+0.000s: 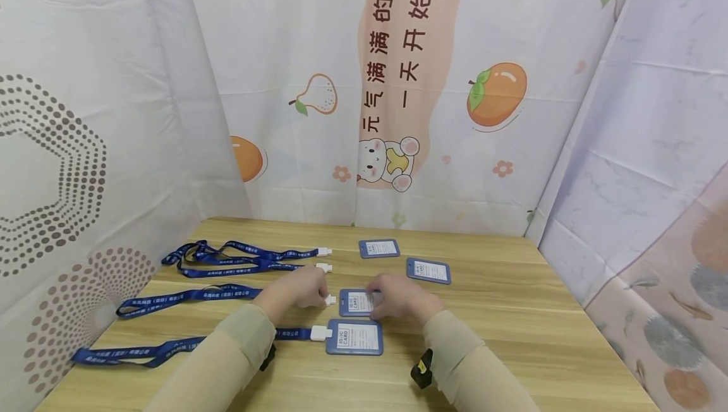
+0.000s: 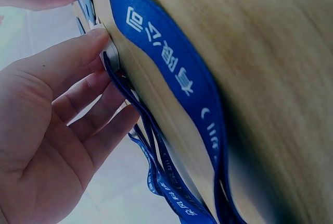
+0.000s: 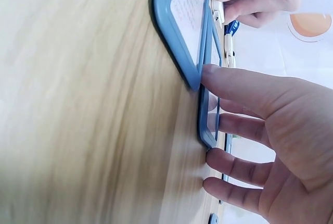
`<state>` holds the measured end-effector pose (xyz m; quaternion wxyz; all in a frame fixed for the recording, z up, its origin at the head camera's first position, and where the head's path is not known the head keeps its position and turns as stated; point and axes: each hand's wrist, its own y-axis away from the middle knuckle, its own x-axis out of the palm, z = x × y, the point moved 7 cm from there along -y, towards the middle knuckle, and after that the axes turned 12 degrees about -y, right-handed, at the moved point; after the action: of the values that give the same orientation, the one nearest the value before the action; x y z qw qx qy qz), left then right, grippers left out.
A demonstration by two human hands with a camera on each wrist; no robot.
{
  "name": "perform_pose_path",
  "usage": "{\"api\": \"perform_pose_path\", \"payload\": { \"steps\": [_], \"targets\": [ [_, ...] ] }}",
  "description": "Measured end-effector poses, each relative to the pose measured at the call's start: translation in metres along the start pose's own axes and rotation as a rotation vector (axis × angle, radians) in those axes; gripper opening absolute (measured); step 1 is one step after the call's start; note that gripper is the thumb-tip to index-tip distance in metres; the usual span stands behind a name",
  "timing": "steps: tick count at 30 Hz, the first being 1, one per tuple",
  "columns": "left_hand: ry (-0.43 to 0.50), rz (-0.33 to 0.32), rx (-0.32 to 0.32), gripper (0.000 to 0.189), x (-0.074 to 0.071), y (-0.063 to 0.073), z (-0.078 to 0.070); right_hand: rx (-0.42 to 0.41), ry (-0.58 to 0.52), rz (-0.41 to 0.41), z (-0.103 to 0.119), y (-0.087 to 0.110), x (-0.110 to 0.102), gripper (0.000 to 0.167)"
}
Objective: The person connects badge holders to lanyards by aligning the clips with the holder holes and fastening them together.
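Note:
My left hand pinches the white plastic clip at the end of a blue printed lanyard. Just right of that clip, a blue-framed ID card holder lies with its slotted end toward it. My right hand grips this holder by its right end, thumb on the near side and fingers at the far side. Nearer to me, another card holder lies against the white clip of a second lanyard.
Two more lanyards lie at the back left of the wooden table, their white clips pointing right. Two further card holders lie at the back, right of those clips. Printed curtains enclose the table's back and sides.

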<state>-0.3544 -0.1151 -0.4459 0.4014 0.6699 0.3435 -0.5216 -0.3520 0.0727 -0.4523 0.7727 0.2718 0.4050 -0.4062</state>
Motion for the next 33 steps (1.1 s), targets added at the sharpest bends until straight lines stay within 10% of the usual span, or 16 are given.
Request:
{"api": "perform_pose_path", "payload": {
  "steps": [33],
  "targets": [
    [-0.007,0.005,-0.006,0.006,0.0005,0.0003,0.0009,-0.027,0.043,-0.022,0.0098,-0.0051,0.0046,0.044]
  ]
}}
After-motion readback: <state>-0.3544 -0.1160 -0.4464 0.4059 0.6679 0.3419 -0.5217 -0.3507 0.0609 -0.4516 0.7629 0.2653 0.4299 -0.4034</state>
